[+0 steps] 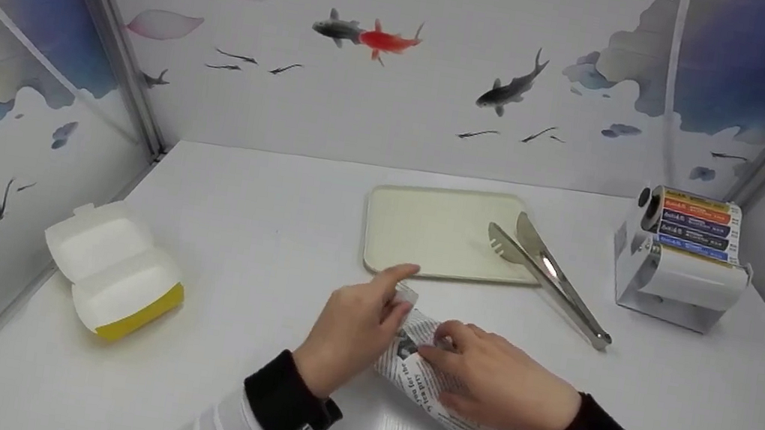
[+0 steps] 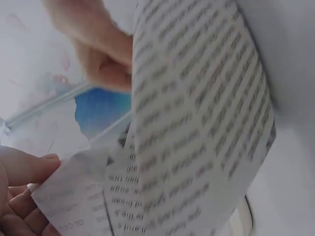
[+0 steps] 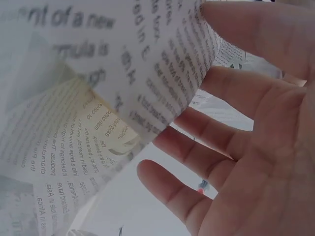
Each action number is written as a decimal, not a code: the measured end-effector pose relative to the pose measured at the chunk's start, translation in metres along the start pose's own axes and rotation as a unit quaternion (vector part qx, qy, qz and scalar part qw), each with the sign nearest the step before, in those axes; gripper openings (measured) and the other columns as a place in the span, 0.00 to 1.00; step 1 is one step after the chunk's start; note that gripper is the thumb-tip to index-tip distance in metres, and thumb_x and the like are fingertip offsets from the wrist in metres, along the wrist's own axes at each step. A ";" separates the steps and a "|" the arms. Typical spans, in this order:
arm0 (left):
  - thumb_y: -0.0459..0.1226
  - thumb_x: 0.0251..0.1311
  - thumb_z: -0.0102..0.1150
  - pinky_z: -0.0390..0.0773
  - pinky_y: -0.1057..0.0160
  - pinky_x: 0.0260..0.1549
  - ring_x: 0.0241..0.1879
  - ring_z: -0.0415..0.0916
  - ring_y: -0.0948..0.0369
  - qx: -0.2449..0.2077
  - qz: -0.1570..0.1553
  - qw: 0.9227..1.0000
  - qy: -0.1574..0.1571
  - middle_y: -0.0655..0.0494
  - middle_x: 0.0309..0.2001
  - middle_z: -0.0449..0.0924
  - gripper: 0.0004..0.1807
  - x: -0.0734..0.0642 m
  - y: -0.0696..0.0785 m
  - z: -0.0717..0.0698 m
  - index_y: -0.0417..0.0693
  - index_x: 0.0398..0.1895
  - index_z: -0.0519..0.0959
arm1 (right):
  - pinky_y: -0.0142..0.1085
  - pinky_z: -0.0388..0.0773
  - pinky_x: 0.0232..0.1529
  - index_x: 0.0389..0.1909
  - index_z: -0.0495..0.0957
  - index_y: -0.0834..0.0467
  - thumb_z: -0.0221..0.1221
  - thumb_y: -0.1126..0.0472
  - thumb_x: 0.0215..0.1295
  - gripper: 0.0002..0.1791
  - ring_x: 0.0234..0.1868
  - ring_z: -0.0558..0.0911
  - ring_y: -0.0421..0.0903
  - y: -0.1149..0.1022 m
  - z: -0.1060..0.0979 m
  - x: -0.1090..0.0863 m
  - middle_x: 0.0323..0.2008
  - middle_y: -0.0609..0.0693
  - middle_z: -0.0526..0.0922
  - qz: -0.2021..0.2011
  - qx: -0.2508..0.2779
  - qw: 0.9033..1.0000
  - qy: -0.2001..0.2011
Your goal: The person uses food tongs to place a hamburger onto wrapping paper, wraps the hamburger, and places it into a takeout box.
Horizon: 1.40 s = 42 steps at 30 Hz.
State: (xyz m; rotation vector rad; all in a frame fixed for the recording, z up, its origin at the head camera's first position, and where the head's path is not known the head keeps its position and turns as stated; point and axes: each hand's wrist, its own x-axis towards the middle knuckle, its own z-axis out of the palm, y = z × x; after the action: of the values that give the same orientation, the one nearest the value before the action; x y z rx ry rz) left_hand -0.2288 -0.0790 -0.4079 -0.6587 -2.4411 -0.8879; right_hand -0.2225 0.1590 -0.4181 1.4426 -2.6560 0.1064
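Observation:
A sheet of newsprint-patterned wrapping paper (image 1: 428,389) lies rolled and folded at the table's front middle. My left hand (image 1: 353,332) pinches a corner of it at the upper end; the left wrist view shows thumb and fingers on that paper corner (image 2: 74,196). My right hand (image 1: 502,381) lies over the roll and holds the paper edge between thumb and fingers. In the right wrist view its fingers (image 3: 216,152) sit along the fold of the wrapping paper (image 3: 162,73). A pale yellowish patch shows inside the fold; what it is cannot be told.
A cream tray (image 1: 437,231) lies beyond the hands, with metal tongs (image 1: 555,279) resting across its right side. An open white-and-yellow takeaway box (image 1: 123,275) stands at left. At the right back is a white dispenser holding several coloured boxes (image 1: 691,254). Patterned walls enclose the table.

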 end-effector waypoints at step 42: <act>0.34 0.62 0.71 0.77 0.68 0.22 0.23 0.81 0.65 0.119 0.115 0.986 -0.028 0.58 0.31 0.89 0.27 -0.022 0.024 0.030 0.47 0.65 0.78 | 0.37 0.85 0.48 0.59 0.83 0.59 0.67 0.72 0.60 0.24 0.45 0.83 0.44 0.026 -0.001 0.002 0.48 0.52 0.81 0.084 0.215 0.973 0.003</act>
State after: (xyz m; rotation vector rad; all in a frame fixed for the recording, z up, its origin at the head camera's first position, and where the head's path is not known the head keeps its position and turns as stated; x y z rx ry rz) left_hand -0.2055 -0.0484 -0.4293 -0.8634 -2.4058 -0.4838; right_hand -0.2454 0.1717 -0.4174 1.3020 -2.8648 0.7396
